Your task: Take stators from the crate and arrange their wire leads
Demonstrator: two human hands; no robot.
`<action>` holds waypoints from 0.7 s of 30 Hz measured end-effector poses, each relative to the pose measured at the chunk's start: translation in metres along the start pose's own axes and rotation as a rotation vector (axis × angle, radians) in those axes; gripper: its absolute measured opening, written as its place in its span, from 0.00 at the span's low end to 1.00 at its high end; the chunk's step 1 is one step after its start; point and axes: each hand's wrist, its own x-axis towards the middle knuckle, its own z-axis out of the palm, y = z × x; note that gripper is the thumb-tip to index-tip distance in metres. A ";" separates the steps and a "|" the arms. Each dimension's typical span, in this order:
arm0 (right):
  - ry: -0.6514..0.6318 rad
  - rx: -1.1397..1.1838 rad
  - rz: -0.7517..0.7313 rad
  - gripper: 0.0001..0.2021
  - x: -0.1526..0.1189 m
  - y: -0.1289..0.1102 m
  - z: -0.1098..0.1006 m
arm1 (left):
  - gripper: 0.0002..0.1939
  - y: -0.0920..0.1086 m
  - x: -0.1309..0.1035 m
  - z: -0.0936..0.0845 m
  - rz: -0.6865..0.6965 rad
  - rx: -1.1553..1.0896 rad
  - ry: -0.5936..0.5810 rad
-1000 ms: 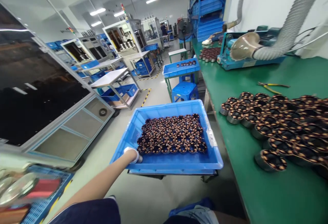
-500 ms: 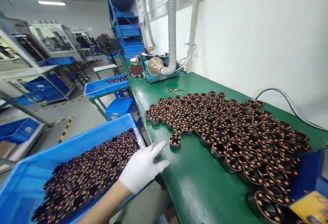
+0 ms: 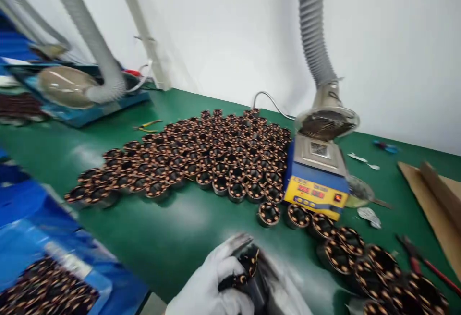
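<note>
Low over the front of the green bench, my left hand [image 3: 211, 284] in a white glove has its fingers wrapped round a motor stator [image 3: 256, 281], a dark ring with copper windings. My right hand [image 3: 286, 288], gloved too, presses against the stator's other side, its fingers smeared by motion. The gloves hide part of the stator, and it looks tilted. Beyond my hands, many similar stators [image 3: 201, 156] stand packed on the bench. A further group of stators [image 3: 370, 272] reaches toward the near right.
A blue-and-yellow solder pot [image 3: 313, 190] stands under a grey extraction hose [image 3: 317, 27]. Pliers with red handles [image 3: 414, 257] and cardboard [image 3: 428, 199] lie right. Yellow-handled pliers [image 3: 147, 126] lie behind left. A blue bin [image 3: 104, 284] with stators is lower left.
My view has swung right, bringing the solder pot into sight. My left hand, before bare of any part beside a lone stator, now grips a stator. My right hand has come into view on it.
</note>
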 end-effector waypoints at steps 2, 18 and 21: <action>-0.156 0.190 0.135 0.25 0.004 0.001 -0.003 | 0.14 0.004 0.009 0.015 -0.018 -0.156 -0.015; -0.277 0.587 0.163 0.20 0.012 0.016 -0.013 | 0.17 0.029 0.052 0.015 -0.383 -0.636 0.315; -0.257 0.614 0.143 0.18 0.012 0.016 -0.011 | 0.15 0.032 0.047 0.023 -0.399 -0.526 0.211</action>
